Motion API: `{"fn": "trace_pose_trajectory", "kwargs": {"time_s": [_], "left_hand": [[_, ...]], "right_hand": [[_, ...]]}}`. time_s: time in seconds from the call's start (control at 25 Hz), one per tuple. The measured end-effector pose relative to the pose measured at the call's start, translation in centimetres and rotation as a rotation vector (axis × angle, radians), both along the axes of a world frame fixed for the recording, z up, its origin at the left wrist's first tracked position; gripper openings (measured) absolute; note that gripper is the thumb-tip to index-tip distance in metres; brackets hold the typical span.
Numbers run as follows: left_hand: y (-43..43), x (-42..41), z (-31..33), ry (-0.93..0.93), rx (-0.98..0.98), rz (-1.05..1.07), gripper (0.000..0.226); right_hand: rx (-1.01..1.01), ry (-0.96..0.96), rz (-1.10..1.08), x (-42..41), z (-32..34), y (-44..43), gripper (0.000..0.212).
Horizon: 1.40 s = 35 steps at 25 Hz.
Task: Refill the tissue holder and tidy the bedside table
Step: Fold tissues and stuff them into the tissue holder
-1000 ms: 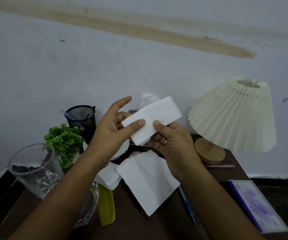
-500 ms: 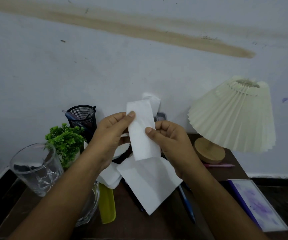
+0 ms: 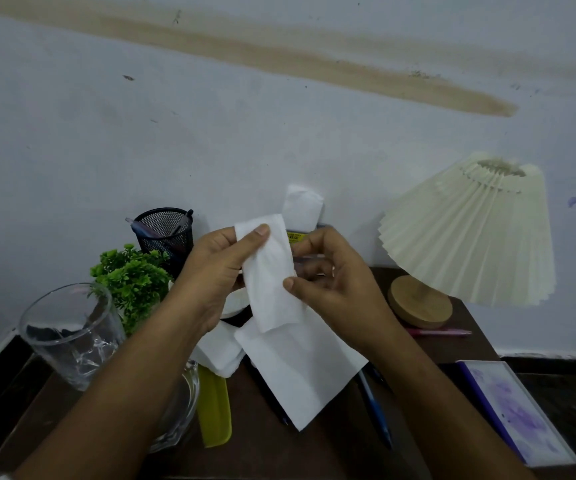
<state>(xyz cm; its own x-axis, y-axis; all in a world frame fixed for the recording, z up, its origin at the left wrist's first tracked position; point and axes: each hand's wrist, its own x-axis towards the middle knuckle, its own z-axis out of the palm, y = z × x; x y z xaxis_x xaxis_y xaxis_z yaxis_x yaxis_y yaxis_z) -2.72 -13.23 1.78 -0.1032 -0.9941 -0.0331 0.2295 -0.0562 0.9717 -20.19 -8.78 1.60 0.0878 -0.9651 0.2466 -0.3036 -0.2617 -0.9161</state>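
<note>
- Pale wall point(image 3: 279, 143) with a brown streak is filling the background; a dark wooden counter point(image 3: 314, 455) is carrying the clutter below.
- Left hand point(image 3: 210, 275) is pinching the folded tissue point(image 3: 271, 282) near its top edge, thumb on the front face.
- Right hand point(image 3: 331, 282) is gripping the same tissue at its right edge, thumb in front, fingers curled behind.
- Folded tissue is hanging upright in the air above the counter.
- Tissue holder point(image 3: 295, 236) is standing by the wall, mostly hidden behind the hands; only a sliver with a yellow label is showing, and a loose tissue point(image 3: 303, 207) is sticking up from it.
- Flat tissue sheet point(image 3: 300, 372) is lying on the counter under the hands, overlapping a tissue stack point(image 3: 217, 353) on its left.
- Blue pen point(image 3: 374, 410) is poking out from under the sheet's right side.
- Mesh pen cup point(image 3: 165, 233), green plant point(image 3: 130, 275) and glass tumbler point(image 3: 68, 334) are sitting at left; a yellow-green comb point(image 3: 213, 407) is lying nearer the front.
- Pleated lamp point(image 3: 470, 233) is standing at right, with a pink pen point(image 3: 435, 332) just in front of its wooden base; a purple notebook point(image 3: 515, 410) is lying at the front right.
</note>
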Motion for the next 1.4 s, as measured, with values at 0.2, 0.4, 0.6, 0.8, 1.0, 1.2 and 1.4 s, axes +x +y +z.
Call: {"fn": "trace_pose_trajectory", "kwargs": {"time_s": [0.2, 0.4, 0.6, 0.8, 1.0, 1.2, 1.4], "left_hand": [[-0.1, -0.8, -0.1, -0.054, -0.050, -0.038, 0.024], [-0.8, -1.2, -0.1, -0.062, -0.137, 0.048, 0.027], [-1.3, -1.8, -0.4, -0.092, -0.196, 0.051, 0.032], [-1.5, -2.6, -0.6, -0.112, -0.250, 0.032, 0.027], [-1.6, -2.5, -0.2, -0.127, -0.311, 0.112, 0.018], [-1.6, -2.4, -0.3, -0.118, -0.311, 0.099, 0.018], [-1.6, -2.5, -0.8, -0.133, -0.293, 0.096, 0.023]], "right_hand": [[0.085, 0.197, 0.141, -0.9, -0.6, -0.5, 0.020], [-0.023, 0.166, -0.169, -1.6, -1.2, -1.5, 0.046], [-0.110, 0.312, -0.339, -1.7, -1.0, -2.3, 0.067], [-0.069, 0.464, -0.396, -1.3, -1.5, -3.2, 0.078], [-0.051, 0.588, -0.406, -1.0, -1.8, -3.7, 0.064], [-0.102, 0.816, -0.379, -0.9, -3.0, -3.8, 0.058], [-0.072, 0.811, -0.366, -0.9, -3.4, -3.8, 0.067]]}}
